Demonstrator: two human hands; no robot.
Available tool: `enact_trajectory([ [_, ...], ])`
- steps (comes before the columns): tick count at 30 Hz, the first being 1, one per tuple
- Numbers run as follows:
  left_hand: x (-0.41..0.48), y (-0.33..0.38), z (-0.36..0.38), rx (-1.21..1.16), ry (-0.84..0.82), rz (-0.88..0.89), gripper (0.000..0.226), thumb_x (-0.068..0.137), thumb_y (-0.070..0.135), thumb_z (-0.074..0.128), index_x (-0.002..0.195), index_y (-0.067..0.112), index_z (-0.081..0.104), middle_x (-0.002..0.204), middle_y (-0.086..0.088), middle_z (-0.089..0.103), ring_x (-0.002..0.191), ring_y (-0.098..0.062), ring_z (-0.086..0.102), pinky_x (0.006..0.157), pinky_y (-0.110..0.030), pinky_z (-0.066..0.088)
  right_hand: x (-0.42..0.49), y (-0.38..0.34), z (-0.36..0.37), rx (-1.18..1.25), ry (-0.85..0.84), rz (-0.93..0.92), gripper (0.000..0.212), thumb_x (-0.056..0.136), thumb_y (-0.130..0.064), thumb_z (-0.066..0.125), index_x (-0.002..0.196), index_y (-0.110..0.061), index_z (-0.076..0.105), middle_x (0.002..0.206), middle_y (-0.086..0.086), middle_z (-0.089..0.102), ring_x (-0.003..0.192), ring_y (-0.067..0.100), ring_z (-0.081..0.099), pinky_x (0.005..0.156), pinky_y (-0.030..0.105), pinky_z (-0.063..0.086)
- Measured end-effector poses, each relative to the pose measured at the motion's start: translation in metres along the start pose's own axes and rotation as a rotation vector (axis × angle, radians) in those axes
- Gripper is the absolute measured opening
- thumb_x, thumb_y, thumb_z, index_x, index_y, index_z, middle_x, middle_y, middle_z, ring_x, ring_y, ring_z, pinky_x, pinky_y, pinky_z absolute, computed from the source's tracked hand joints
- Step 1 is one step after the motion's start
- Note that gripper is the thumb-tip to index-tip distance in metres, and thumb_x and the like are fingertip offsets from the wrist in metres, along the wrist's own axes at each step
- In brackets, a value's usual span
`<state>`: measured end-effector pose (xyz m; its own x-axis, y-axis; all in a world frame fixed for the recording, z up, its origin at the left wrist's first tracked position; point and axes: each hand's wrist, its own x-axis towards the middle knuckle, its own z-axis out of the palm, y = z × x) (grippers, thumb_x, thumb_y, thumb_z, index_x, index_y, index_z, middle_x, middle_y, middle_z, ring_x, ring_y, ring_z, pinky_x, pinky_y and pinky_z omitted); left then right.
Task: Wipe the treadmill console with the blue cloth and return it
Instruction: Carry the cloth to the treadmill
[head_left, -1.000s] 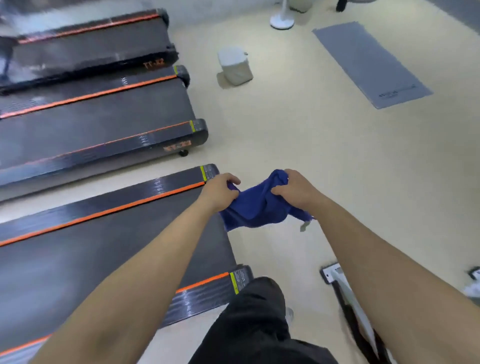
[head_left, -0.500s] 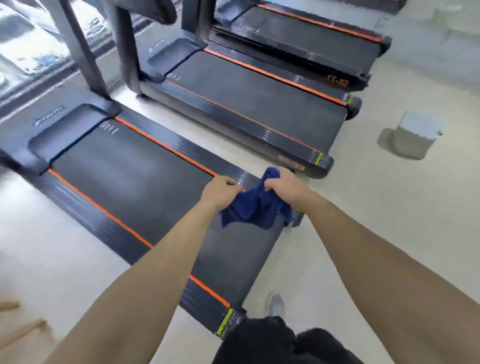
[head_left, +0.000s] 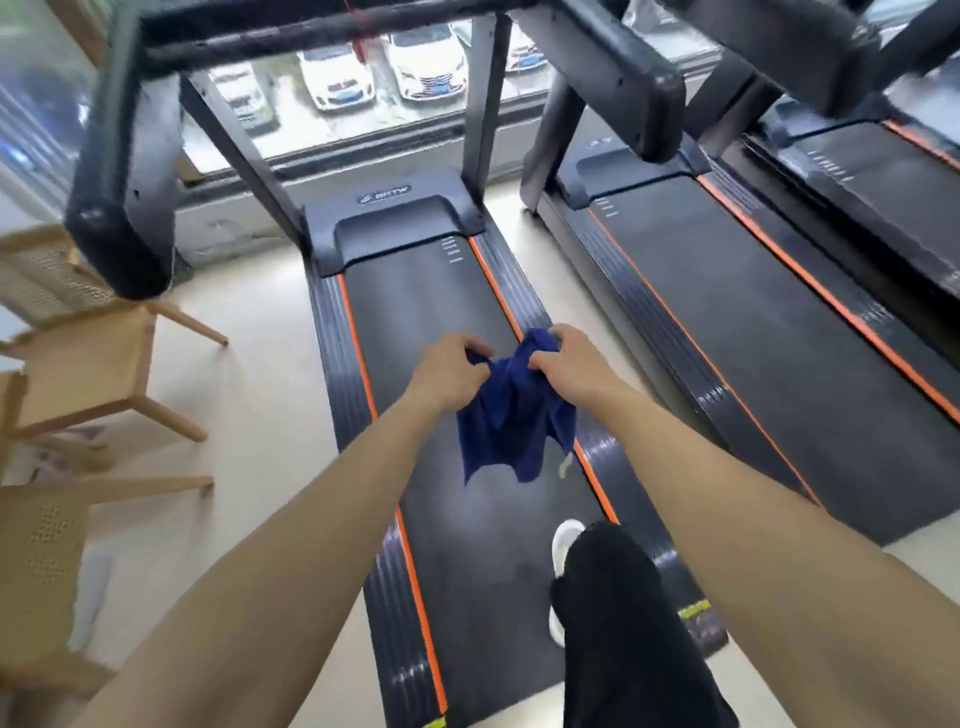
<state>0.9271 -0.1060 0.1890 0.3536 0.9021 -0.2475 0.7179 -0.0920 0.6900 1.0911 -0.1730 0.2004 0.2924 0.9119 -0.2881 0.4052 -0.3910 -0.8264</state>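
Over the belt of the nearest treadmill (head_left: 431, 395) you hold the blue cloth (head_left: 511, 415) in both hands, chest-forward, well short of the console end; your left hand (head_left: 452, 371) has its fingers (head_left: 470, 347) curled shut on the cloth's upper left corner, and your right hand (head_left: 563, 361) has its fingers (head_left: 545, 338) pinched on the upper right edge, bunching it into a peak. The hands sit close together, near but not touching; the cloth hangs loose below them in folds, its long axis running downward toward your leg (a small pale tag dangles at its lower right hem).

The relation that governs the coming move, as I judge it: the console lies ahead of and above both hands, past the dark handrail frame (head_left: 363, 23) that crosses the top of the view; its face is not in view, so I cannot tell its condition. Neither hand is clearly nearer to it; the right sits marginally further forward. The cloth is gathered rather than flat, so you will likely need to refold or ball it into one palm before it meets the panel; wiping has not begun.
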Motion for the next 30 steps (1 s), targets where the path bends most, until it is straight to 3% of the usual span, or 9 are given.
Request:
enact_trajectory([
  [4,0.076,0.027,-0.047,-0.006,0.091,-0.099,0.030,0.091,0.010,0.059,0.118,0.017,0.069,0.116,0.004,0.067,0.106,-0.011,0.060,0.084,-0.018,0.040,0.094,-0.049,-0.018,0.067,-0.093,-0.044,0.016,0.086,-0.007,0.057,0.100,-0.015,0.058,0.080,-0.005,0.058,0.075,0.016,0.056,0.060,0.027,0.040],
  [7,0.120,0.062,-0.097,-0.030,0.150,-0.198,0.028,0.090,0.011,0.059,0.115,0.018,0.071,0.116,0.004,0.069,0.107,-0.014,0.062,0.091,-0.025,0.047,0.146,-0.109,-0.049,0.093,-0.189,-0.052,0.018,0.087,-0.005,0.055,0.103,-0.013,0.059,0.082,-0.004,0.059,0.074,0.016,0.057,0.059,0.026,0.041],
  [10,0.151,0.105,-0.152,-0.022,0.235,-0.227,0.027,0.088,0.013,0.059,0.111,0.020,0.071,0.113,0.004,0.070,0.103,-0.015,0.063,0.093,-0.029,0.050,0.182,-0.176,-0.084,0.086,-0.240,-0.074,0.020,0.089,-0.005,0.054,0.106,-0.014,0.059,0.084,-0.003,0.060,0.071,0.008,0.055,0.054,0.017,0.041],
  [12,0.163,0.132,-0.189,-0.024,0.290,-0.222,0.027,0.088,0.012,0.060,0.111,0.019,0.071,0.112,0.006,0.069,0.096,-0.010,0.059,0.087,-0.021,0.044,0.202,-0.221,-0.105,0.098,-0.248,-0.103,0.017,0.089,-0.003,0.053,0.101,-0.013,0.059,0.080,-0.002,0.059,0.067,0.007,0.053,0.046,0.009,0.038],
  [18,0.199,0.175,-0.285,-0.037,0.432,-0.217,0.029,0.084,0.007,0.058,0.102,0.022,0.075,0.108,0.007,0.071,0.097,-0.010,0.060,0.087,-0.018,0.042,0.263,-0.328,-0.134,0.050,-0.258,-0.185,0.015,0.087,-0.006,0.053,0.079,-0.019,0.052,0.073,-0.003,0.054,0.069,0.017,0.050,0.061,0.028,0.040],
  [24,0.256,0.166,-0.357,-0.041,0.527,-0.202,0.033,0.082,0.005,0.054,0.087,0.030,0.075,0.094,0.013,0.071,0.095,-0.011,0.062,0.088,-0.023,0.047,0.341,-0.392,-0.121,0.017,-0.258,-0.234,0.016,0.090,-0.007,0.046,0.097,-0.009,0.060,0.086,0.009,0.064,0.075,0.022,0.055,0.064,0.031,0.043],
  [27,0.298,0.152,-0.393,-0.026,0.526,-0.197,0.039,0.081,0.003,0.048,0.078,0.030,0.076,0.083,0.018,0.068,0.089,-0.011,0.063,0.078,-0.024,0.048,0.385,-0.420,-0.103,0.012,-0.270,-0.266,0.017,0.090,-0.007,0.046,0.093,-0.012,0.061,0.086,0.005,0.064,0.076,0.021,0.056,0.067,0.032,0.044],
  [30,0.344,0.138,-0.434,-0.021,0.502,-0.214,0.037,0.080,0.008,0.048,0.070,0.032,0.074,0.081,0.018,0.068,0.088,-0.014,0.065,0.080,-0.029,0.053,0.432,-0.451,-0.083,0.024,-0.250,-0.246,0.020,0.090,-0.009,0.047,0.098,-0.007,0.064,0.087,0.007,0.065,0.078,0.024,0.057,0.067,0.033,0.043],
])
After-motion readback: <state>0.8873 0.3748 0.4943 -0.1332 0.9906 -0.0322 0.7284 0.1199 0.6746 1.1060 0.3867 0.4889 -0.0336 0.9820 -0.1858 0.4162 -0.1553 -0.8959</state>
